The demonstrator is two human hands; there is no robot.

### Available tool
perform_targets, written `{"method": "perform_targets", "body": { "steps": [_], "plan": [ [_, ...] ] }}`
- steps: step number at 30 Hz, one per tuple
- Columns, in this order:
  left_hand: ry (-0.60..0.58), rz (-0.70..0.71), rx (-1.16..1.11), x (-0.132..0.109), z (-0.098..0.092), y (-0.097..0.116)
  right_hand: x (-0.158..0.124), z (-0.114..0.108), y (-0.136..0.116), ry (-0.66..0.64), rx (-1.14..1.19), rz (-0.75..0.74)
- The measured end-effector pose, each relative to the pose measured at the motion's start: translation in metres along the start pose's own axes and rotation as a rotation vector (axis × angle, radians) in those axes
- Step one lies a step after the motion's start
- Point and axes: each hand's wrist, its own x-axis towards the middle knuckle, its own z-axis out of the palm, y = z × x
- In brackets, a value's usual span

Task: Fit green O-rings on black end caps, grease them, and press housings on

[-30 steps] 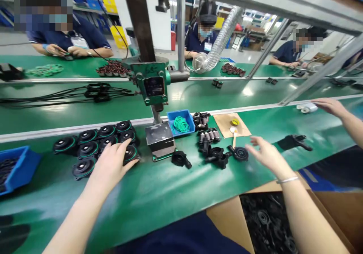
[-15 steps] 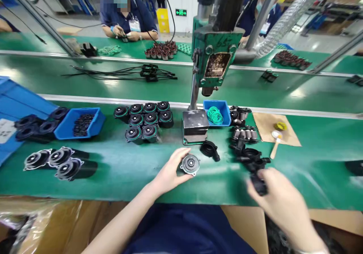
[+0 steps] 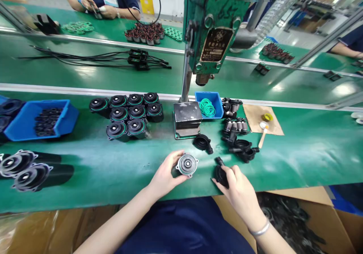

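Observation:
My left hand (image 3: 167,174) is closed around a round motor body (image 3: 187,164) with a grey metal face, held just above the green belt (image 3: 113,170). My right hand (image 3: 236,187) grips a black plastic housing (image 3: 220,172) with a short spout, close to the right of the motor. Right behind them lies another black housing (image 3: 202,142), and behind that stands the press base block (image 3: 187,119) under the green press head (image 3: 211,30).
Several black motors with green rings (image 3: 127,114) stand at the left of the block. A blue tray of green rings (image 3: 210,104), more black housings (image 3: 241,148), a brown paper with a spoon (image 3: 262,119), a blue bin (image 3: 39,119). A carton of black parts (image 3: 286,220) sits below the belt edge. Other people work across the far belt.
My right hand has moved left with the black housing, closer to the motor in my left hand. The view has dropped and shifted a little to the right.

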Motion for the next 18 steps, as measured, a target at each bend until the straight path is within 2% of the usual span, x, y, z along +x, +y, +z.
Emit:
{"method": "perform_targets", "body": {
  "steps": [2,4,8,11,15,18],
  "plan": [
    [0.012,0.014,0.015,-0.003,0.003,-0.001,0.003,0.004,-0.005,0.055,-0.119,-0.001],
    [0.027,0.025,0.042,-0.004,0.004,-0.002,0.007,0.004,-0.009,0.063,-0.124,-0.01],
    [0.027,0.069,0.089,-0.006,0.004,-0.003,0.012,-0.005,-0.014,-0.021,0.065,-0.077],
    [-0.007,0.145,0.145,-0.007,0.002,-0.003,0.015,-0.004,-0.008,-0.063,0.213,-0.116],
    [-0.006,0.251,0.254,-0.009,0.002,-0.003,0.024,0.004,0.011,0.057,0.325,-0.133],
    [0.024,0.272,0.288,-0.009,0.004,-0.005,0.036,-0.004,0.017,0.184,0.366,-0.079]
  ]
}}
